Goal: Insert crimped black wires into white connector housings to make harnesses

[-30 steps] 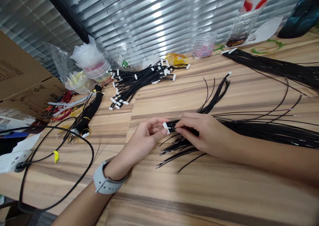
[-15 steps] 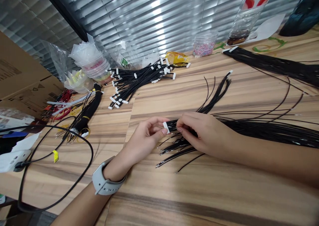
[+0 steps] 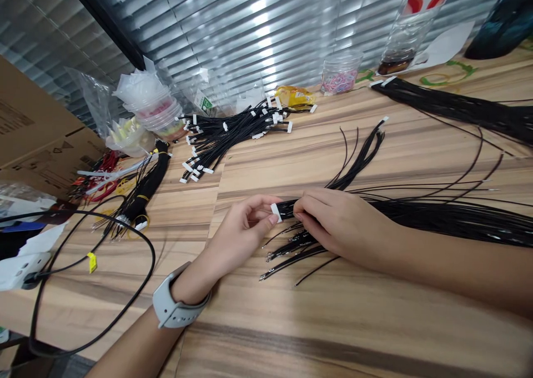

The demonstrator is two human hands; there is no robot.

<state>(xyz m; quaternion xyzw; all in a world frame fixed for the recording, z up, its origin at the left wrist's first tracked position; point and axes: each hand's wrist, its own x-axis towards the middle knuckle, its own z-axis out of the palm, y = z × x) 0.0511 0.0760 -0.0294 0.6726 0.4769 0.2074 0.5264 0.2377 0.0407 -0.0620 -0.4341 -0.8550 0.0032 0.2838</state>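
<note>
Between thumb and fingers, my left hand pinches a small white connector with black wires running into it from the right. Just right of the connector, my right hand is closed with its fingertips on those black wires; the exact grip is partly hidden. Under and below the right hand, loose black wires with bare metal terminals fan out to the left. A long bundle of black wires stretches to the right behind my forearm. Another bunch of wires curves up behind the right hand.
A pile of finished-looking wires with white connectors lies toward the window blinds. Further back stand a plastic jar, a bottle and stacked tubs. At left are a tied wire bundle and a looped black cable.
Almost nothing differs. Both hands keep their places at the connector and wires, and the whole view has shifted very slightly.
</note>
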